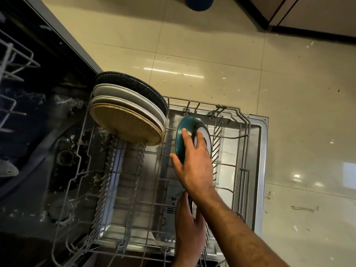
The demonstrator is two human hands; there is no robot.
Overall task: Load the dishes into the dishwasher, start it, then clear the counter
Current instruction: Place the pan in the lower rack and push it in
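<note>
Right hand (194, 166) gripped teal plate (182, 139) by rim over lower rack (244, 132); left hand (189, 228) grasped another dish edge. Ceramic: rigid, slick, breakable.

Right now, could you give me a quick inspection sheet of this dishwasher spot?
Surface: lower rack pulled out over the open door.
Job's things: four large plates upright at the rack's back left; teal plate going in on edge.
Clutter: specks on the floor tiles.
Hands: right hand grips the teal plate; left hand holds another dish, mostly hidden.
Cables: nothing seen.
Surroundings: dark cabinet base beyond.
</note>
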